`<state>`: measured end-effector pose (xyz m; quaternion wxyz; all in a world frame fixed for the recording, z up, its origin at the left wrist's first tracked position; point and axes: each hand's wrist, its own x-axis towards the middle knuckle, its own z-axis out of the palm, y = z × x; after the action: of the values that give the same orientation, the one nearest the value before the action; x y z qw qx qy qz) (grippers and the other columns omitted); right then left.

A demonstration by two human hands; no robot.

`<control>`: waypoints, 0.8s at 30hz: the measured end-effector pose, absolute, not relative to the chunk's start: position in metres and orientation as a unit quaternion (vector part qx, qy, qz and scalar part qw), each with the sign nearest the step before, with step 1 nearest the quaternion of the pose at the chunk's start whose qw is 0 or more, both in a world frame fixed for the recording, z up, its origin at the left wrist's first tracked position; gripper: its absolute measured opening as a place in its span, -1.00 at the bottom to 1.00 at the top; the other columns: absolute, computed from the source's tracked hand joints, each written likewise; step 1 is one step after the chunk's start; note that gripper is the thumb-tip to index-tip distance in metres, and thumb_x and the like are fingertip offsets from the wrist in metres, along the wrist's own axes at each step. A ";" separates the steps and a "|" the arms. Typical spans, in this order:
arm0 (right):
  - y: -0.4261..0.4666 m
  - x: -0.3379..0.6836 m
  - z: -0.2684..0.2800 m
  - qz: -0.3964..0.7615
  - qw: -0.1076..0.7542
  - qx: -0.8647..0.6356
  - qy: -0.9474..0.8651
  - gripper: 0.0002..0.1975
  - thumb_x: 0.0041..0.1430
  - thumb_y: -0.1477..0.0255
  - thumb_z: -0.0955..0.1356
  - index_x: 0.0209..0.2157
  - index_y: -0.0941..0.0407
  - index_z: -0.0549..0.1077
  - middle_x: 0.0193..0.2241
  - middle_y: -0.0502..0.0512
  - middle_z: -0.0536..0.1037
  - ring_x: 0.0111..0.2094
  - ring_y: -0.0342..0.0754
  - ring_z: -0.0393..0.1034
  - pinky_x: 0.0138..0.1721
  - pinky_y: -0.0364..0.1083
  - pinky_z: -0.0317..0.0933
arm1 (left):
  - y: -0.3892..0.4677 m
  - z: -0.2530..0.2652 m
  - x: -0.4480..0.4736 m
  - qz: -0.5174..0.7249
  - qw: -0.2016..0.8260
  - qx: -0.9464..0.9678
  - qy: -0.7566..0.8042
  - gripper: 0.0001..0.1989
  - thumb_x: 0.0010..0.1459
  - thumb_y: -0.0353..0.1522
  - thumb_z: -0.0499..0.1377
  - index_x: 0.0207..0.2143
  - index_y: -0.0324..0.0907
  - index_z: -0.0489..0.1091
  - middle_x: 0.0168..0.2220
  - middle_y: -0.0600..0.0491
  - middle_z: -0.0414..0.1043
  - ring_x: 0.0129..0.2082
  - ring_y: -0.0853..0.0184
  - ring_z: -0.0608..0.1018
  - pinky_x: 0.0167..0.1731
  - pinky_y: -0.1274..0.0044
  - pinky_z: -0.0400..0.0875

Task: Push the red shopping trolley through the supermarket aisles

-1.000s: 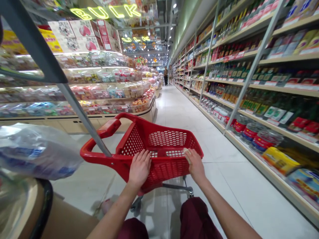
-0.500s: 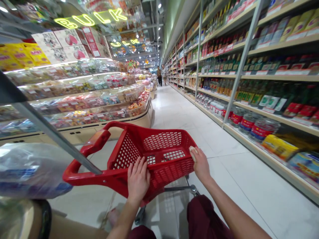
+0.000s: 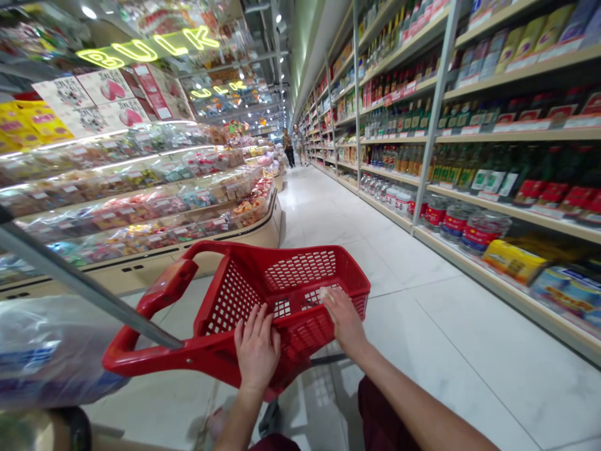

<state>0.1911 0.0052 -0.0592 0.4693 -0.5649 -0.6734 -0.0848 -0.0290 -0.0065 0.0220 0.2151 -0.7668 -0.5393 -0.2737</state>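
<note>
A red plastic shopping cart with a perforated basket stands crosswise in front of me, its handle toward the left. My left hand grips the near rim of the basket, fingers hooked over the edge. Farther right on that rim, my right hand presses a small whitish cloth under its fingertips. Most of the cloth is hidden by the fingers. Inside the basket, the visible floor is red grid. A grey metal pole runs down to the cart's handle side.
Shelves of bottles and jugs line the right side. A tiered display of packaged goods curves along the left. A clear plastic-wrapped bundle sits at lower left. Two people are far down the white-tiled aisle.
My right hand has slid left along the near rim with the cloth, away from the basket's far right corner. My left hand keeps its place on the rim. The view has shifted slightly right.
</note>
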 end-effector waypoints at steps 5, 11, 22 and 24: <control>0.006 0.210 -0.058 -0.095 0.486 -0.589 -0.639 -0.50 -0.04 0.71 0.11 -0.09 0.12 0.38 -0.01 0.14 0.34 0.09 -0.01 0.08 0.03 0.10 0.09 | -0.005 0.020 -0.028 -0.277 0.209 -0.773 -0.531 -0.73 0.05 -0.40 -0.04 -0.22 -0.16 0.36 -0.02 -0.03 0.35 0.03 0.21 0.31 0.06 0.26 -0.02; 0.002 0.187 -0.055 -0.094 0.470 -0.569 -0.668 -0.46 -0.05 0.72 0.11 -0.03 0.10 0.33 0.03 0.11 0.31 0.13 -0.02 0.01 0.07 0.10 0.03 | -0.005 0.016 -0.028 -0.267 0.193 -0.767 -0.551 -0.71 0.06 -0.39 -0.05 -0.20 -0.17 0.37 -0.01 -0.04 0.34 0.05 0.21 0.29 0.09 0.27 -0.10; -0.001 0.200 -0.052 -0.103 0.466 -0.567 -0.671 -0.45 -0.06 0.73 0.11 -0.03 0.12 0.32 0.03 0.14 0.30 0.13 -0.02 0.01 0.05 0.10 0.07 | -0.003 0.011 -0.024 -0.283 0.228 -0.766 -0.530 -0.64 0.04 -0.43 -0.04 -0.09 -0.24 0.32 0.02 -0.05 0.29 0.08 0.19 0.25 0.11 0.26 -0.15; -0.002 0.193 -0.050 -0.092 0.444 -0.539 -0.710 -0.45 -0.06 0.73 0.12 -0.03 0.12 0.33 0.03 0.12 0.31 0.13 -0.03 0.01 0.06 0.08 0.07 | -0.003 0.009 -0.025 -0.271 0.236 -0.771 -0.525 -0.62 0.05 -0.44 -0.04 -0.06 -0.25 0.29 0.05 -0.06 0.26 0.09 0.19 0.23 0.11 0.24 -0.17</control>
<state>0.1933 -0.0024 -0.0497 0.4445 -0.5386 -0.7098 -0.0922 -0.0248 -0.0026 0.0089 0.2356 -0.7713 -0.5254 -0.2712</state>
